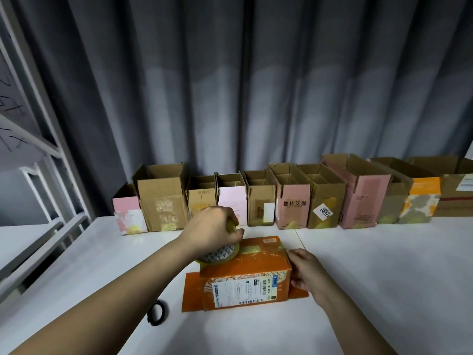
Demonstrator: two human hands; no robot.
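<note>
The fingers [236,233] of your left hand [212,231] curl round the tape roll [220,254], set on the left top edge of the orange box [248,267]; your right hand [304,270] grips the box's right end. The box lies mid-way along the counter [384,278], tape stretched across its top: you seem to be sealing it. Next, draw the roll down the left side, tape taut.

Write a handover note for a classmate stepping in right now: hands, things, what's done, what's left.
Left hand grips the tape roll, which rests on the left end of the orange box.
Right hand holds the box's right end, thumb at the tape strip.
The box lies on the white table.
Done: a strip runs across the top.
Left, probably: sever the tape, press it down, close the flaps splayed at the base.
</note>
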